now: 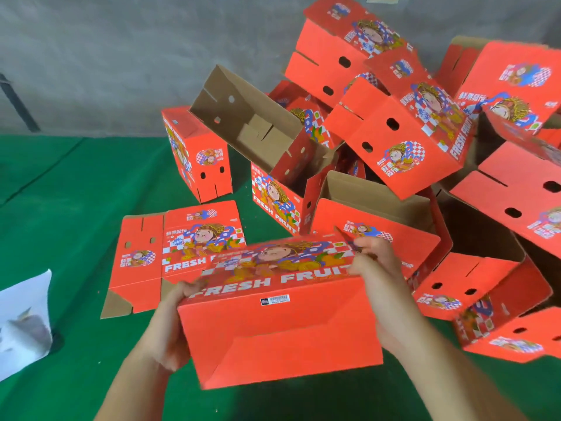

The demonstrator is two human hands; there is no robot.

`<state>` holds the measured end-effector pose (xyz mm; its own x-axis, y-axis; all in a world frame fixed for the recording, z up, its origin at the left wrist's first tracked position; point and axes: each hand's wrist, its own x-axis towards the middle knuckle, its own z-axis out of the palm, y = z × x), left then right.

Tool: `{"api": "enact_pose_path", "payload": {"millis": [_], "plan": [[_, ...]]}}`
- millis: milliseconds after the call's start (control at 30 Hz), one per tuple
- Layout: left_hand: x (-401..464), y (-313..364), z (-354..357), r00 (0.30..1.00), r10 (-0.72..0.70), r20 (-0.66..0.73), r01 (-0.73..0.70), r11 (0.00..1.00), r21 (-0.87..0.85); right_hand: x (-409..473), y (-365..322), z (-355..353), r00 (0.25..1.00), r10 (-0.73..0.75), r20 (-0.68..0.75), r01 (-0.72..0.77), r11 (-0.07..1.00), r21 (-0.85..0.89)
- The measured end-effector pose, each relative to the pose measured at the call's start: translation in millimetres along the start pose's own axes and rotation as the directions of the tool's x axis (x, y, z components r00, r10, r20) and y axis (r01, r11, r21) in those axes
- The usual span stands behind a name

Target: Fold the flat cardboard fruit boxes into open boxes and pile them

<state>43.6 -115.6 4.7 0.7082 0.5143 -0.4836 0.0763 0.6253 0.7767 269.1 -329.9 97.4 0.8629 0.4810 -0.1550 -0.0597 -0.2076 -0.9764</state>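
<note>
Box in hand: you hold one red fruit box [279,326] in mid-air over the green floor [60,208], bottom panel toward you, printed side facing up and away.
Long axis: it runs left to right between your hands, so each hand has one end.
Left hand [174,323]: fingers curled round the left end, thumb on the printed face; it grips the box.
Right hand [375,262]: pinching the upper right corner by a small flap [346,238]; its fingers are partly hidden behind the cardboard.
Pile [409,132]: folded open boxes are heaped ahead and to your right, tumbled at all angles, the nearest one just beyond your right hand.
Flat blank [170,253]: one unfolded box lies on the floor ahead-left, beside your left hand.
Next move, as a judgement: the pile sits on the right-hand side, so your right hand leads any toss or placement.
Risk: the heap looks loose and could slide.
</note>
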Motion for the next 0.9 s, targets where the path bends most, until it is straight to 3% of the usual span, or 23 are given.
{"api": "enact_pose_path", "payload": {"millis": [33, 100, 167, 233, 400, 500, 600, 667, 733, 800, 867, 900], "plan": [[-2, 0, -3, 0.996, 0.057, -0.062, -0.053, 0.996, 0.073, 3, 1, -3, 0.989, 0.091, 0.115, -0.090, 0.996, -0.013], [-9, -1, 1, 0.979, 0.164, -0.118, -0.153, 0.984, 0.095, 6, 10, -10, 0.893, 0.201, 0.403, -0.213, 0.977, -0.014], [-9, 0, 15, 0.961, 0.265, -0.075, -0.252, 0.957, 0.142, 11, 13, -5, 0.843, 0.296, 0.450, -0.313, 0.949, -0.037], [-9, 2, 22, 0.932, 0.352, -0.085, -0.318, 0.909, 0.269, 8, 25, -4, 0.842, 0.334, 0.424, -0.353, 0.935, -0.036], [-16, -10, 11, 0.879, 0.474, 0.061, -0.464, 0.816, 0.346, -2, 59, -14, 0.913, -0.065, 0.404, 0.099, 0.993, -0.064], [2, -30, 14, 0.834, 0.542, 0.101, -0.533, 0.745, 0.401, -6, 89, -23, 0.910, -0.114, 0.398, 0.170, 0.979, -0.109], [41, -55, 34, 0.764, 0.645, 0.003, -0.456, 0.537, 0.709, -2, 120, -31, 0.969, -0.133, 0.210, 0.169, 0.971, -0.166], [70, -72, 53, 0.725, 0.687, 0.035, -0.416, 0.397, 0.818, 13, 138, -39, 0.990, -0.121, 0.066, 0.132, 0.973, -0.188], [100, -83, 76, 0.803, 0.596, 0.018, -0.338, 0.430, 0.837, 33, 156, -52, 0.996, -0.087, -0.021, 0.081, 0.978, -0.191], [123, -90, 96, 0.948, 0.313, -0.058, -0.157, 0.618, 0.770, 47, 171, -62, 0.997, 0.060, -0.056, -0.072, 0.970, -0.232], [141, -88, 110, 0.983, 0.158, -0.097, -0.057, 0.756, 0.652, 61, 182, -67, 0.974, 0.214, -0.074, -0.226, 0.945, -0.238], [151, -84, 114, 0.977, 0.179, -0.117, -0.069, 0.782, 0.619, 69, 184, -67, 0.965, 0.256, -0.060, -0.263, 0.929, -0.261]]}}
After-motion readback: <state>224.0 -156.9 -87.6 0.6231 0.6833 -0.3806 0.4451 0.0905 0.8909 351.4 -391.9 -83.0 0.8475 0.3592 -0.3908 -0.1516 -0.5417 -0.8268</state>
